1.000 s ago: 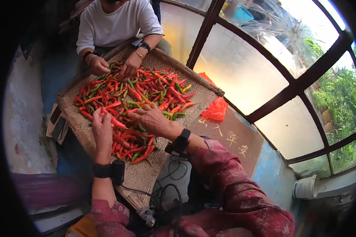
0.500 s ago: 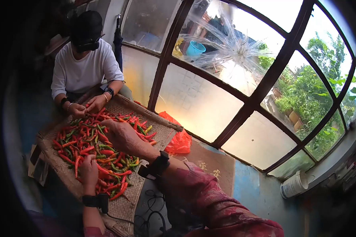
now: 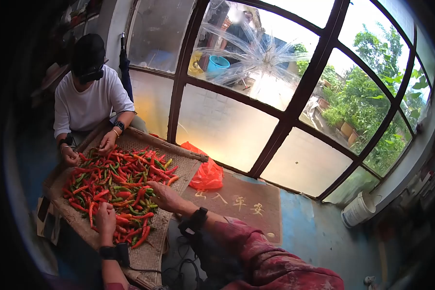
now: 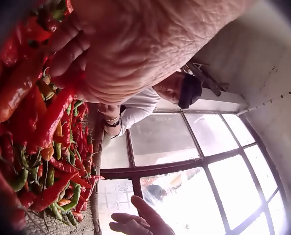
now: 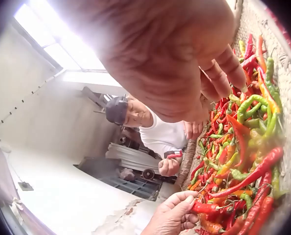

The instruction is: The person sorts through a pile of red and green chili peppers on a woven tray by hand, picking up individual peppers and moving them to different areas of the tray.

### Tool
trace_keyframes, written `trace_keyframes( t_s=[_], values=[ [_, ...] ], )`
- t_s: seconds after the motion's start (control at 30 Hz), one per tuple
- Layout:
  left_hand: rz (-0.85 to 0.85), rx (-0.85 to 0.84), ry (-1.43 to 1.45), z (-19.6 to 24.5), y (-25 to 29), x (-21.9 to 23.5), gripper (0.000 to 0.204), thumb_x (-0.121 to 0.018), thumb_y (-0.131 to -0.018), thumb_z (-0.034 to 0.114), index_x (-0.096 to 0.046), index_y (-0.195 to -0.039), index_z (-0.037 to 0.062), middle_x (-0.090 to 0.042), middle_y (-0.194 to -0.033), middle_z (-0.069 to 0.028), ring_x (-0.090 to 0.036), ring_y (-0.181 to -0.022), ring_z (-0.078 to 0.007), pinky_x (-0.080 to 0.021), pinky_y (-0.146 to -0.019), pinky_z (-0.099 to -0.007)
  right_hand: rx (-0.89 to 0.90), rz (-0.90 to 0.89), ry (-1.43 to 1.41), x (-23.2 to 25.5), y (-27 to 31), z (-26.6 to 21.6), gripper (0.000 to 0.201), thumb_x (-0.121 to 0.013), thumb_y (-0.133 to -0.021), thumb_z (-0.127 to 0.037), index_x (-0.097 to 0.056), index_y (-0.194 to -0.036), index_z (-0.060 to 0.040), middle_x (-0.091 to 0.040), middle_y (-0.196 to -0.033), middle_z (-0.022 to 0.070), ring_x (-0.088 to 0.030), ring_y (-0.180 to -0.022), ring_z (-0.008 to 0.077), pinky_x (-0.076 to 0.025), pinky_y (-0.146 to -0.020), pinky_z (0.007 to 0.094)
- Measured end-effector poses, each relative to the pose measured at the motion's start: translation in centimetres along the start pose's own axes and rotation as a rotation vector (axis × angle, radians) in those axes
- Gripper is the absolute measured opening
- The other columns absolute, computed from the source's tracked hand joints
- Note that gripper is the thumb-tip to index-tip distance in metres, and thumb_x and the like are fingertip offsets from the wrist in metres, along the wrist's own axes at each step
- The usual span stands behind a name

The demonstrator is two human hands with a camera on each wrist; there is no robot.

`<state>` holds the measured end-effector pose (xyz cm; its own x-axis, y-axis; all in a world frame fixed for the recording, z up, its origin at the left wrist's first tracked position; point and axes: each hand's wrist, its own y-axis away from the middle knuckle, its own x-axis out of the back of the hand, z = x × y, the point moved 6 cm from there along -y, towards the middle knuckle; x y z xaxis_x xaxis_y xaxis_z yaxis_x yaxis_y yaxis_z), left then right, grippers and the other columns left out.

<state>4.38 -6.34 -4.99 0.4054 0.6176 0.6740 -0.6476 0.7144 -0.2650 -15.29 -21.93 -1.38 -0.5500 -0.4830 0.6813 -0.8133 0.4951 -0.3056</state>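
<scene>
- Chilies [image 3: 123,174], red and green, lie heaped on a woven tray [image 3: 179,166] in the head view. The left hand [image 3: 105,221] is at the pile's near side, toward the tray's left edge, its fingers bent; what they hold is too small to make out. The right hand [image 3: 165,197] is at the pile's right side, its fingertips hard to tell from the chilies. A person in a white top [image 3: 89,96] sits at the far edge, and a red plastic bag [image 3: 208,176] lies just beside the far right corner.
- In the left wrist view, the left palm hides much of the pile, and the fingers are partly cut off by shadow at the frame's side. The right hand's fingers are spread apart, its wrist out of frame.
- In the right wrist view, the left hand pinches a red chili [image 5: 206,207] by its stem end, over the pile. The right hand, loosely extended, covers the upper middle; its thumb cannot be made out.
</scene>
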Motion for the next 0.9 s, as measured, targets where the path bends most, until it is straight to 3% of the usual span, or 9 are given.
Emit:
trace_keyframes(
  t_s=[0.17, 0.23, 0.3, 0.37, 0.4, 0.43, 0.5, 0.57, 0.9],
  values=[
    [-0.026, -0.05, -0.135, 0.0, 0.3, 0.0, 0.013, -0.058, -0.078, 0.014, -0.058, -0.087, 0.0042, -0.061, -0.082, -0.0164, -0.059, -0.08, -0.0343, -0.046, -0.068, -0.0427, -0.06, 0.066, 0.015, 1.9, 1.3, 0.6, 0.047, -0.057, -0.075, -0.01, -0.044, -0.119, -0.003, -0.058, -0.096, 0.0218, -0.057, -0.089, 0.0357, -0.045, -0.076, 0.0437],
    [-0.072, -0.04, -0.169, 0.2, 0.5, 0.0, 0.014, -0.059, -0.078, 0.015, -0.059, -0.088, 0.0044, -0.062, -0.082, -0.0163, -0.059, -0.081, -0.0343, -0.046, -0.069, -0.043, -0.224, -0.063, -0.09, 1.3, 3.0, 2.2, 0.035, -0.056, -0.075, -0.012, -0.054, -0.109, -0.0009, -0.06, -0.087, 0.0194, -0.059, -0.084, 0.035, -0.046, -0.073, 0.0425],
    [-0.11, -0.032, -0.162, 0.3, 0.5, 0.0, 0.017, -0.06, -0.077, 0.016, -0.061, -0.09, 0.0046, -0.063, -0.083, -0.016, -0.06, -0.081, -0.0336, -0.047, -0.069, -0.0418, -0.172, -0.108, -0.084, 1.0, 4.5, 3.0, 0.03, -0.055, -0.076, -0.013, -0.057, -0.103, -0.0001, -0.061, -0.083, 0.0182, -0.059, -0.081, 0.034, -0.047, -0.071, 0.0414],
    [-0.145, -0.084, -0.039, 1.1, 0.5, 0.0, 0.02, -0.059, -0.077, 0.015, -0.061, -0.093, 0.0028, -0.063, -0.078, -0.0141, -0.061, -0.074, -0.0288, -0.047, -0.065, -0.0381, -0.124, -0.149, -0.083, -0.3, 4.8, 2.9, 0.026, -0.055, -0.077, -0.014, -0.06, -0.098, 0.0006, -0.062, -0.079, 0.017, -0.06, -0.079, 0.0331, -0.047, -0.07, 0.0403],
    [-0.234, -0.005, 0.145, 1.5, 0.5, -0.3, 0.021, -0.057, -0.08, 0.014, -0.061, -0.096, 0.0016, -0.061, -0.073, -0.0091, -0.06, -0.067, -0.0182, -0.047, -0.06, -0.0312, -0.095, -0.06, -0.131, 0.0, 4.6, 2.5, 0.026, -0.054, -0.077, -0.014, -0.061, -0.097, 0.0008, -0.062, -0.079, 0.0163, -0.061, -0.075, 0.0309, -0.048, -0.068, 0.039],
    [-0.241, -0.007, 0.139, 2.0, 0.7, -0.3, 0.021, -0.057, -0.08, 0.014, -0.061, -0.096, 0.0016, -0.061, -0.073, -0.0091, -0.06, -0.067, -0.0182, -0.047, -0.06, -0.0312, -0.077, 0.028, -0.181, 0.3, 4.9, 2.3, 0.025, -0.054, -0.077, -0.014, -0.061, -0.096, 0.001, -0.062, -0.078, 0.0156, -0.062, -0.072, 0.0287, -0.049, -0.065, 0.0376],
    [-0.343, 0.224, 0.483, 2.2, 0.9, -1.0, 0.02, -0.054, -0.083, 0.014, -0.06, -0.097, 0.001, -0.059, -0.07, -0.0045, -0.056, -0.062, -0.0096, -0.045, -0.057, -0.0256, -0.167, -0.063, -0.299, -0.2, 5.0, 3.1, 0.027, -0.054, -0.077, -0.015, -0.061, -0.097, 0.0012, -0.063, -0.076, 0.015, -0.063, -0.067, 0.0243, -0.049, -0.062, 0.0352],
    [-0.351, 0.194, 0.501, 4.1, 0.3, -0.6, 0.02, -0.054, -0.084, 0.014, -0.06, -0.098, 0.001, -0.059, -0.07, -0.0035, -0.055, -0.062, -0.0086, -0.044, -0.056, -0.0245, -0.283, -0.153, -0.373, -1.3, 4.7, 4.0, 0.027, -0.055, -0.082, -0.016, -0.058, -0.102, 0.0015, -0.059, -0.081, 0.0101, -0.06, -0.069, 0.0174, -0.05, -0.059, 0.0294],
    [-0.387, 0.03, 0.352, 6.4, 0.0, -0.7, 0.021, -0.053, -0.085, 0.014, -0.061, -0.097, -0.0013, -0.058, -0.071, -0.0035, -0.055, -0.063, -0.0099, -0.045, -0.058, -0.0266, -0.065, -0.114, -0.128, -1.9, 4.8, 2.1, 0.025, -0.054, -0.082, -0.016, -0.06, -0.1, -0.0006, -0.062, -0.079, 0.0155, -0.061, -0.076, 0.0267, -0.047, -0.069, 0.0368]
  ],
)
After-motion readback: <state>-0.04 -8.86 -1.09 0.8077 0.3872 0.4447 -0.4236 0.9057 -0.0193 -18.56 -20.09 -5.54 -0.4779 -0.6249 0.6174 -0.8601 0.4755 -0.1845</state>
